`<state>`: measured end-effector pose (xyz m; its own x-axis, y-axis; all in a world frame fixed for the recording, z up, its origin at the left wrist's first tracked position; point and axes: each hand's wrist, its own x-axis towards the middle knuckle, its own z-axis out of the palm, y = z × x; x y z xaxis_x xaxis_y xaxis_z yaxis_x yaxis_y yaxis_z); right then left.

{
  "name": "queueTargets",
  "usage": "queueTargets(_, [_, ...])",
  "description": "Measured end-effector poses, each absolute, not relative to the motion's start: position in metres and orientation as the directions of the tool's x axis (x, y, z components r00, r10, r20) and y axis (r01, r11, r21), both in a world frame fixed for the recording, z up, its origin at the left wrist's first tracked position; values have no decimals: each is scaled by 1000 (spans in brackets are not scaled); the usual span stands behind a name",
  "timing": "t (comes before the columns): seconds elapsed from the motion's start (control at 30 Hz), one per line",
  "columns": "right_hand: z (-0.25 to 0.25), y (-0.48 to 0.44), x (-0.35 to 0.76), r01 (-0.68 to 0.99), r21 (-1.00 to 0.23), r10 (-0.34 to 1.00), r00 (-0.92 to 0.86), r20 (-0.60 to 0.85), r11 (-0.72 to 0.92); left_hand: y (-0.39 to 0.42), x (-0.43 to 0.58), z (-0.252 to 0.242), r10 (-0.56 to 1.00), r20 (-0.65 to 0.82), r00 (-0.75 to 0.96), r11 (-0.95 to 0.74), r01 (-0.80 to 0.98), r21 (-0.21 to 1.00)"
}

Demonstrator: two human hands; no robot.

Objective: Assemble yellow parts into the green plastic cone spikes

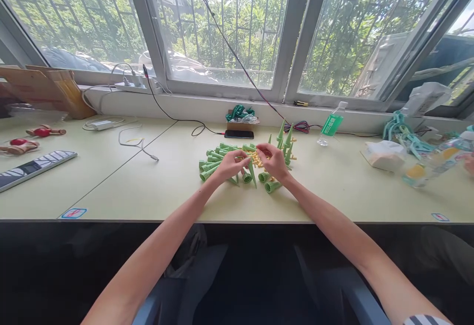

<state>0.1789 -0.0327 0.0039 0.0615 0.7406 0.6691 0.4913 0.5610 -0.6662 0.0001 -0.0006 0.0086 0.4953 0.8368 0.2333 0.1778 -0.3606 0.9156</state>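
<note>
My left hand (231, 164) pinches a slim green plastic cone (252, 173), whose tip points down toward the table. Close beside it, my right hand (273, 161) has its thumb and fingers drawn together; whatever is between them is too small to make out. Several green cones (209, 172) lie piled to the left of my hands, some with their hollow ends toward me. Small yellow pieces (259, 159) are heaped between and behind the hands. More cones (288, 143) stand upright at the right, with yellow pieces sticking out near them.
Behind the pile lie a black phone (239, 134) and a small box (240, 123) with green wrapping. A water bottle (332, 123) and a tissue pack (384, 155) stand to the right. A cable (138, 143) and a patterned long box (35, 168) lie at left.
</note>
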Motion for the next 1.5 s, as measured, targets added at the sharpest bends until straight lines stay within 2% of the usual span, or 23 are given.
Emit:
queueTargets(0.43, [9,-40,176,515,-689,769,85,633,510,1,-2,9,810,321,491,-433,131,892])
queueTargets(0.7, [12,-44,174,494,-679,766,39,641,543,-1,-2,11,802,311,510,-421,113,900])
queueTargets(0.87, [12,-44,174,474,-668,747,31,664,574,1,-2,8,819,303,487,-427,165,889])
queueTargets(1.5, [8,-40,176,510,-660,769,-4,640,552,0,1,8,860,276,429,-381,180,907])
